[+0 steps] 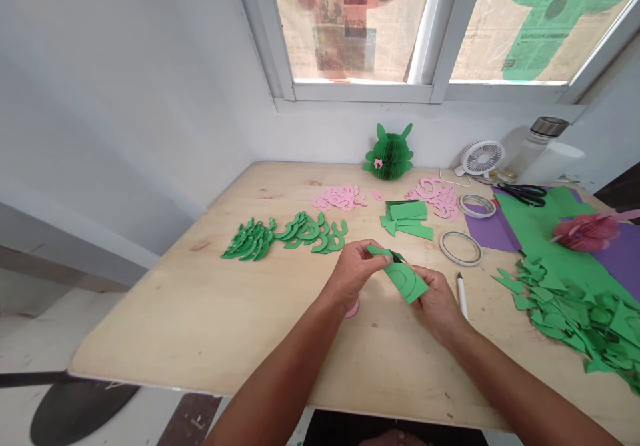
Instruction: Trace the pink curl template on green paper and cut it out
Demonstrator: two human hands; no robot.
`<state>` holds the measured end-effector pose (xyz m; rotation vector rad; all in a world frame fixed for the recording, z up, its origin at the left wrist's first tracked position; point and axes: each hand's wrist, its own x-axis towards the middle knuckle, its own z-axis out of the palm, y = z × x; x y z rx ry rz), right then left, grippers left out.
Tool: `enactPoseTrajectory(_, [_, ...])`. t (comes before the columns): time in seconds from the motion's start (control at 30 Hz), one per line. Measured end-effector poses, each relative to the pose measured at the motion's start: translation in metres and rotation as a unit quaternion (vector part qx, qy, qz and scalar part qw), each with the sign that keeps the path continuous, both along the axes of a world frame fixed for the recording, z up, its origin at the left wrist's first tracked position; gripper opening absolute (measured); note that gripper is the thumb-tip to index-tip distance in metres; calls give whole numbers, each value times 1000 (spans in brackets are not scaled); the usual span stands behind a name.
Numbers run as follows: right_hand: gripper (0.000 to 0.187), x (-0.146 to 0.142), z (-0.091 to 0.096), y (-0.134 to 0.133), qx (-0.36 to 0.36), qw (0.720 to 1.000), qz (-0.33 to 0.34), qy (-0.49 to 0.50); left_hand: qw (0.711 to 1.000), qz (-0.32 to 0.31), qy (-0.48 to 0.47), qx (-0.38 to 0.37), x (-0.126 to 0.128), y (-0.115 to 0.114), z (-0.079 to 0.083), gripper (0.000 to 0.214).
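Green paper [407,286]: held up between both hands just over the surface [200,326], near the middle of the view; tilted, with curved lines marked on its face.
Left hand [354,266]: fingers closed on the upper left part of the green paper, thumb on top.
Right hand [441,303]: fingers curled in at the right edge of the green paper, narrow rather than wide; cannot tell whether pinching the sheet alone or also gripping a tool behind it.
Dark sliver [399,257]: showing at the upper edge of the green paper, between the hands; perhaps a scissor blade, too small to be sure.
Step in hand: probably cutting along the marked curve, judging by the dark sliver and the curved green pieces [250,241] heaped to the left.
Next move: likely to call for a firm left hold, slow turning of the sheet and small, even squeezes on the right, so as to follow the curve without creasing the paper.
Green strips [407,211]: loosely stacked just beyond the hands; seemingly stock for more shapes.
Pen [463,294]: lying just right of the right hand.
Green scraps [575,319]: heaped at far right; presumably offcuts.
Black scissors [523,194]: resting on coloured sheets [550,233], well apart from both hands.
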<state>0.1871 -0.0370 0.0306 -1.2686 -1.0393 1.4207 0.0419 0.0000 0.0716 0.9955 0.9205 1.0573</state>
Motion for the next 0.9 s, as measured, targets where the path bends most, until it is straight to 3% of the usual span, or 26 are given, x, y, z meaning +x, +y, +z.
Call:
enactPoseTrajectory(0.33, [43, 0, 2, 0, -1, 1000, 0, -2, 1000, -19, 4, 1, -2, 2, 0, 10])
enactPoseTrajectory(0.53, [47, 2, 2, 2, -1, 999, -25, 42, 1000, 5, -4, 4, -2, 4, -4, 16])
enactPoseTrajectory(0.7, [44, 5, 4, 2, 22, 994, -53, 88, 999, 47, -3, 5, -1, 6, -11, 19])
enactPoseTrajectory(0.9, [38, 6, 6, 2, 19, 995, -44, 90, 999, 41, 9, -2, -1, 7, -15, 20])
